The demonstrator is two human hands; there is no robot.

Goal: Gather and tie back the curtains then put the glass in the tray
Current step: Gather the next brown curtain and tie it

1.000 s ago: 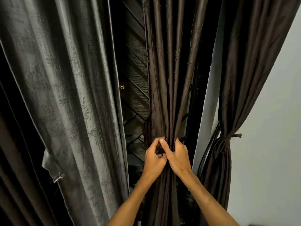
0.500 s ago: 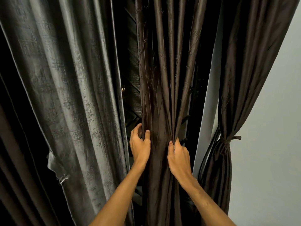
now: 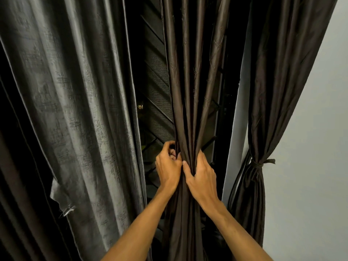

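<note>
A dark brown curtain (image 3: 190, 81) hangs in the middle, bunched into tight folds at waist height. My left hand (image 3: 167, 166) grips its left edge, fingers curled into the fabric. Pressed against it from the right, my right hand (image 3: 202, 176) clutches the same bunch, thumb on the front folds. A second brown curtain (image 3: 278, 91) at the right is cinched by a knotted tie-back (image 3: 259, 162). No glass or tray is in view.
A wide grey textured curtain (image 3: 75, 110) hangs loose on the left, its torn lower edge (image 3: 62, 200) sticking out. Behind the gap is a dark window with a slatted screen (image 3: 156, 95). A pale wall (image 3: 310, 166) fills the right side.
My left hand had spread out to the curtain's left edge; it has now pulled that edge in against my right hand, narrowing the bunch again.
</note>
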